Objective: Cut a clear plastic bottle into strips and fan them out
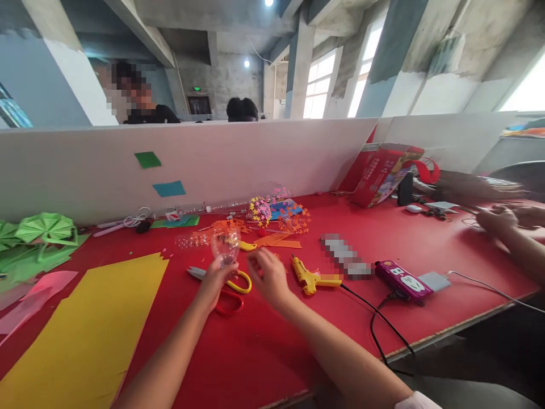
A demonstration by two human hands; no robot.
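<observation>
My left hand (219, 279) is closed around the lower end of a clear plastic cup-shaped piece (225, 243), which looks like a cut bottle part. Just right of it, my right hand (270, 277) is raised with loosely bent fingers, apart from the plastic piece, and I see nothing in it. Scissors (243, 282) with one yellow and one red handle lie under my left hand, which hides their middle. A yellow glue gun (309, 278) rests on the red table (255, 346) to the right of my right hand, its black cord running to a purple power strip (403, 280).
Yellow paper sheets (93, 318) and green folded paper (46, 228) lie on the left. Behind my hands are orange paper strips (281, 241) and star-covered decorations (260, 211). A white divider (238, 159) borders the back. Another person's hands (500, 220) work at the right.
</observation>
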